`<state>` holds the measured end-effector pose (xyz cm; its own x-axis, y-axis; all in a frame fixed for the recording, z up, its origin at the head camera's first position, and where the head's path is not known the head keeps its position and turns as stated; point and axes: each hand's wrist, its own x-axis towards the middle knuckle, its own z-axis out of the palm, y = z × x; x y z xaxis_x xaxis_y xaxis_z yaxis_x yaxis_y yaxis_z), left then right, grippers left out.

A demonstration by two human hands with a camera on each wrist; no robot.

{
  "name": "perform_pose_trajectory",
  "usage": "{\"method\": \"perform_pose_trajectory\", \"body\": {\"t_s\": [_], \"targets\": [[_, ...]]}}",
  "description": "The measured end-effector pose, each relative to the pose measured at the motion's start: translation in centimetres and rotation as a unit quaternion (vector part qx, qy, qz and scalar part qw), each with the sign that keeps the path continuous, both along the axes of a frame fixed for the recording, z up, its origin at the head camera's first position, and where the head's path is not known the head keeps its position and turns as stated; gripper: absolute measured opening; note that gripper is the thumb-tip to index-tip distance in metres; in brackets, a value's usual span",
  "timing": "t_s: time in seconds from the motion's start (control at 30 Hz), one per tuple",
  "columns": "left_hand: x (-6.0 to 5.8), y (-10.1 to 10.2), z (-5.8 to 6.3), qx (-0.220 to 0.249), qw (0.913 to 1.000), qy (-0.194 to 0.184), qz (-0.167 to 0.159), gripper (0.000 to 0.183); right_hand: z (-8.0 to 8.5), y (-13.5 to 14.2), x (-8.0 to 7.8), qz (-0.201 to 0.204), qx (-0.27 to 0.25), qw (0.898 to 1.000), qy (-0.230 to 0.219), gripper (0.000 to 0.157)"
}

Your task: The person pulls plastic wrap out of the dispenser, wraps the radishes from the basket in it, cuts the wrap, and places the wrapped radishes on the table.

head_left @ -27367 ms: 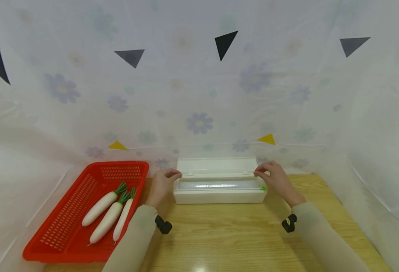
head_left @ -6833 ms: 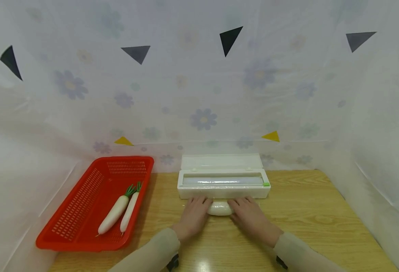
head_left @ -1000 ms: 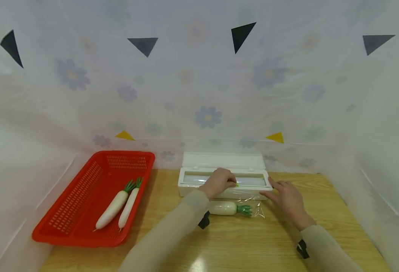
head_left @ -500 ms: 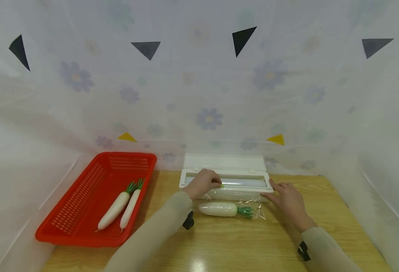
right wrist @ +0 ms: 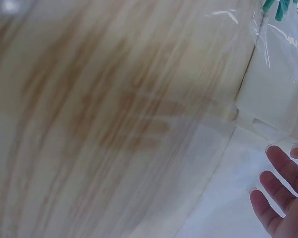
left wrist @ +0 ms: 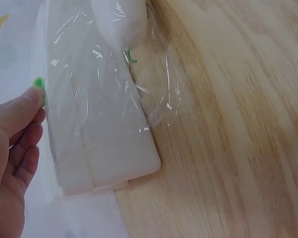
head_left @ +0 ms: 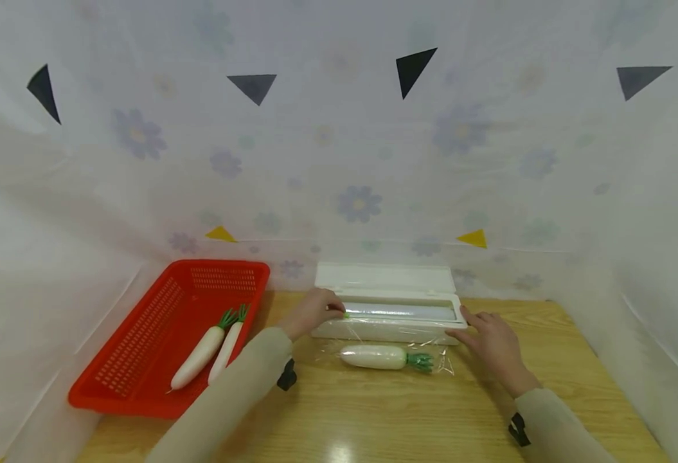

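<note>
A white cling film dispenser box [head_left: 396, 331] stands at the back of the table with its lid [head_left: 385, 278] raised and a film roll [head_left: 399, 312] inside. My left hand [head_left: 313, 312] pinches the small green slide cutter [left wrist: 38, 83] near the left end of the box's front edge. At the right end, my right hand [head_left: 496, 347] holds the box's corner, thumb in front and forefinger at the side; its other fingers are spread in the right wrist view. In front lies a white radish [head_left: 372, 357] with green stalks, under clear film [head_left: 444, 365] that runs from the box.
On the left sits a red perforated basket [head_left: 136, 334] holding a white radish [head_left: 200, 357] and another [head_left: 227, 347] partly hidden by my left sleeve. A pale flowered sheet [head_left: 292, 161] hangs behind the wooden table [head_left: 385, 418].
Over the last second my left hand has slid the green cutter leftward along the box, uncovering the radish in front. My right hand stays at the corner. Earlier, three radishes lay in the basket.
</note>
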<state>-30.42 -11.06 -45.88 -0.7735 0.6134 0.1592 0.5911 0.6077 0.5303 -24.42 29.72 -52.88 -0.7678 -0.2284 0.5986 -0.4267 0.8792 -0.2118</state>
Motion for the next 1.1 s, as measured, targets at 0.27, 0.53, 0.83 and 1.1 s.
{"method": "perform_pose_trajectory", "body": {"t_s": [0.27, 0.53, 0.83, 1.1], "targets": [[0.1, -1.6, 0.5, -0.014, 0.9997, -0.019, 0.008, 0.009, -0.2, -0.1, -0.1, 0.003, -0.005, 1.000, 0.006, 0.068], [-0.1, -3.3, 0.9, -0.033, 0.9990, -0.023, 0.022, 0.007, 0.0, 0.0, 0.0, -0.007, 0.005, 1.000, 0.002, 0.069], [-0.2, -4.1, 1.2, -0.051, 0.9980, -0.030, 0.019, 0.006, -0.1, 0.1, 0.1, -0.023, 0.016, 0.998, -0.055, 0.069], [-0.2, -4.3, 1.3, -0.058, 0.9982, -0.006, 0.014, 0.005, 0.0, 0.0, 0.2, -0.023, 0.010, 0.998, -0.053, 0.068]]}}
